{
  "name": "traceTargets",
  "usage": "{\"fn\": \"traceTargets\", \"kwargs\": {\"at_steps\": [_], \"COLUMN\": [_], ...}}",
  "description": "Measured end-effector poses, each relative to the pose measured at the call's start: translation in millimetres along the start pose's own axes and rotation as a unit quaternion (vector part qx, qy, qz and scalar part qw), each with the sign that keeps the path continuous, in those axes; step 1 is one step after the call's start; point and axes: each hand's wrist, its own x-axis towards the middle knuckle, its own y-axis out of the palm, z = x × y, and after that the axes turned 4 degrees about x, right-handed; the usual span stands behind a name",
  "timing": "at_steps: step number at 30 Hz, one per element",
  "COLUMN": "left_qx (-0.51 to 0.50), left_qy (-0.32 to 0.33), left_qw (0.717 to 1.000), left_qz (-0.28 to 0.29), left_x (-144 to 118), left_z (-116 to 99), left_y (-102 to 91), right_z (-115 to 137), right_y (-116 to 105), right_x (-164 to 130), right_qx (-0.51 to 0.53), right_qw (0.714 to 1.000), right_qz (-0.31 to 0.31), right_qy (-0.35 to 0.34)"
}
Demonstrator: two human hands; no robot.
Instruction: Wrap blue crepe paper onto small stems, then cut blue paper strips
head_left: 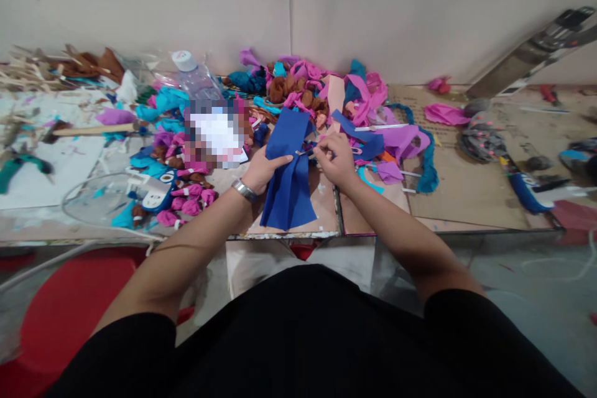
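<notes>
My left hand grips a folded sheet of dark blue crepe paper at its left edge, holding it upright over the table's front edge. A metal watch sits on that wrist. My right hand is closed on a small tool, likely scissors, whose tip touches the paper's right side near its top. Both hands are over a pinkish board on the table.
Heaps of pink, purple, teal and brown paper scraps cover the table's back. A plastic bottle lies back left, a wooden stick further left, cardboard to the right. A red stool stands lower left.
</notes>
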Motion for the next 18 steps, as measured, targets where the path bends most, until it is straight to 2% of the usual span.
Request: {"fn": "traceTargets", "kwargs": {"at_steps": [13, 18], "left_qx": [0.010, 0.001], "left_qy": [0.001, -0.007], "left_qw": [1.000, 1.000], "left_qz": [-0.002, -0.006], "left_x": [-0.7, -1.1], "left_z": [-0.8, -0.9], "left_y": [-0.1, -0.5], "right_z": [-1.1, -5.7], "right_y": [0.4, -0.5], "right_x": [0.1, 0.7], "right_qx": [0.013, 0.037], "right_qw": [0.999, 0.992], "right_qz": [-0.051, -0.098], "right_qy": [0.015, 0.072]}}
